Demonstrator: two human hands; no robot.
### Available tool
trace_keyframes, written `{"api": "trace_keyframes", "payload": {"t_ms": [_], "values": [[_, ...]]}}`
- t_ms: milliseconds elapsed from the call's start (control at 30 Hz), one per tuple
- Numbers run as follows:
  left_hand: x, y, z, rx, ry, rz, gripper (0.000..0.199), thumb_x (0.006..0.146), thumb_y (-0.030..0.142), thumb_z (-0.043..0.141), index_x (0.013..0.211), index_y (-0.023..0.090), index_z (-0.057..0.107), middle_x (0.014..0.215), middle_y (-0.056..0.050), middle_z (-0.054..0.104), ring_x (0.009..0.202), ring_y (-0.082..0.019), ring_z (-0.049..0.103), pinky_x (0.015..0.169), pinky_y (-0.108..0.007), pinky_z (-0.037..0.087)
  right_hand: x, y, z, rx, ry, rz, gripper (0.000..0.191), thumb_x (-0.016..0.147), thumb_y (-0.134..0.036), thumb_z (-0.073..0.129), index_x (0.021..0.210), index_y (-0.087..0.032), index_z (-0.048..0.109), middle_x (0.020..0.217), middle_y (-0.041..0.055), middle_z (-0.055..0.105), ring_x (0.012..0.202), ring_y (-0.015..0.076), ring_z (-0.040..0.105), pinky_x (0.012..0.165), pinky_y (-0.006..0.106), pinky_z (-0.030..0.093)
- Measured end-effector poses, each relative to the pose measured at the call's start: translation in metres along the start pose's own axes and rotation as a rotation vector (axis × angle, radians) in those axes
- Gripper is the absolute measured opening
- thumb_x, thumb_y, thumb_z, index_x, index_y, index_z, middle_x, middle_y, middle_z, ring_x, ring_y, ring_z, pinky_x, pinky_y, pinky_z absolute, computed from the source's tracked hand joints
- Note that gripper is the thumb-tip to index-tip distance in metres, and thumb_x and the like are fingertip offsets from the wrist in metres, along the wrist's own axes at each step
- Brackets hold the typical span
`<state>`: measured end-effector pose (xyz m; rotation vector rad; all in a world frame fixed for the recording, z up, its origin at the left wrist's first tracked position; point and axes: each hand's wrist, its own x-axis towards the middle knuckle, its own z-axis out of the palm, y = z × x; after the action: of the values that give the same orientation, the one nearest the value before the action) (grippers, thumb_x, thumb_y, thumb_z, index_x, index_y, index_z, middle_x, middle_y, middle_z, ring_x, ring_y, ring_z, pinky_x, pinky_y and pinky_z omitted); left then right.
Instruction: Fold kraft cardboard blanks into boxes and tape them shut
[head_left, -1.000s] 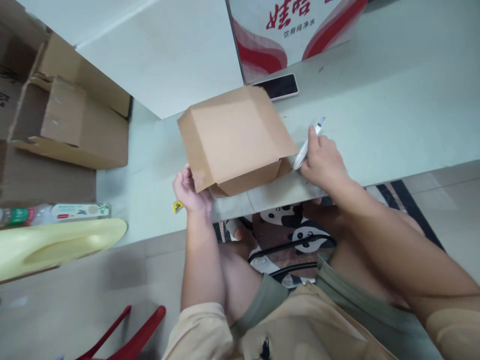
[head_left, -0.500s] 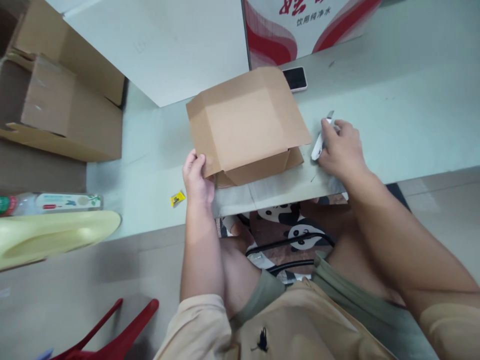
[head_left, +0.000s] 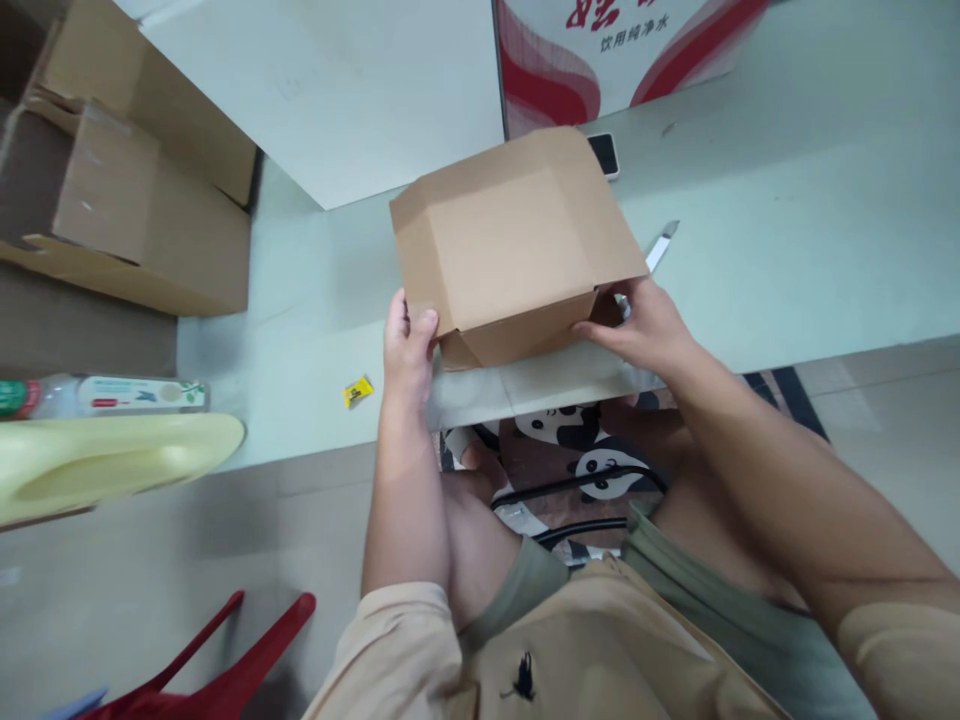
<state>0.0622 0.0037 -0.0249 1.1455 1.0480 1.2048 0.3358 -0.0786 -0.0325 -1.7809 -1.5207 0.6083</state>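
A brown cardboard box (head_left: 517, 235) with its lid flaps spread sits near the table's front edge. My left hand (head_left: 409, 345) grips its left flap, thumb on top and fingers behind. At the front right corner, my right hand (head_left: 641, 325) is closed on the box, its thumb against the front wall and its other fingers partly hidden under the right flap. Just beyond that hand a white utility knife (head_left: 661, 247) lies on the table, blade out, its lower end hidden by the box flap and hand. A small yellow packet (head_left: 358, 391) lies left of my left hand.
A phone (head_left: 604, 156) lies behind the box, partly covered. Behind stand a white box (head_left: 322, 90) and a red-and-white carton (head_left: 622, 60). Large cardboard boxes (head_left: 165, 220), a bottle (head_left: 56, 397) and a pale yellow object (head_left: 120, 455) are at left. A red chair (head_left: 225, 660) stands below.
My right hand has let go of the utility knife, leaving it on the table, and has moved left onto the box. The box has shifted slightly right, with my left hand still on it.
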Motion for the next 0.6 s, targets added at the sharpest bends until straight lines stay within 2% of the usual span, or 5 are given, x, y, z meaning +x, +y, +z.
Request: {"api": "trace_keyframes", "payload": {"t_ms": [133,233,400,533,600], "values": [[0.004,-0.005,-0.002,0.048,0.021,0.067,0.059,0.063,0.061,0.082,0.107,0.026,0.063,0.111,-0.008,0.070,0.103,-0.024,0.070,0.085,-0.034,0.058,-0.001,0.001,0.000,0.005,0.120,-0.009,0.075,0.068,-0.048,0.075,0.133,-0.022,0.047,0.116,0.0115,0.065,0.095,0.0280,0.064,0.076,0.044,0.054],[0.005,-0.006,-0.003,0.084,0.037,0.080,0.057,0.066,0.061,0.082,0.105,0.025,0.063,0.098,-0.008,0.072,0.099,-0.026,0.073,0.081,-0.037,0.059,-0.003,-0.002,-0.001,-0.024,0.148,-0.012,0.072,0.071,-0.048,0.073,0.133,-0.023,0.046,0.117,0.0112,0.065,0.095,0.0272,0.063,0.076,0.042,0.053],[0.003,-0.002,-0.005,0.082,0.037,0.076,0.054,0.064,0.060,0.084,0.100,0.023,0.066,0.091,-0.007,0.073,0.088,-0.026,0.074,0.071,-0.034,0.058,-0.002,0.000,-0.001,0.148,0.241,-0.051,0.037,0.089,-0.058,0.051,0.103,-0.024,0.058,0.088,0.0047,0.061,0.080,0.0225,0.059,0.070,0.039,0.050],[0.004,-0.002,-0.009,0.030,0.074,0.050,0.037,0.075,0.057,0.070,0.087,0.021,0.071,0.066,-0.001,0.065,0.056,-0.015,0.063,0.050,-0.027,0.049,0.001,0.002,0.001,0.365,0.324,0.017,0.041,0.092,-0.063,0.042,0.078,-0.025,0.051,0.070,0.0008,0.048,0.064,0.0182,0.051,0.059,0.034,0.043],[0.007,-0.005,-0.013,0.055,0.095,0.023,0.028,0.078,0.048,0.065,0.081,0.021,0.072,0.062,-0.001,0.064,0.052,-0.013,0.060,0.048,-0.025,0.047,0.002,0.000,0.001,0.483,0.362,0.060,0.040,0.088,-0.062,0.048,0.074,-0.024,0.049,0.067,-0.0001,0.046,0.061,0.0165,0.047,0.057,0.033,0.042]]}}
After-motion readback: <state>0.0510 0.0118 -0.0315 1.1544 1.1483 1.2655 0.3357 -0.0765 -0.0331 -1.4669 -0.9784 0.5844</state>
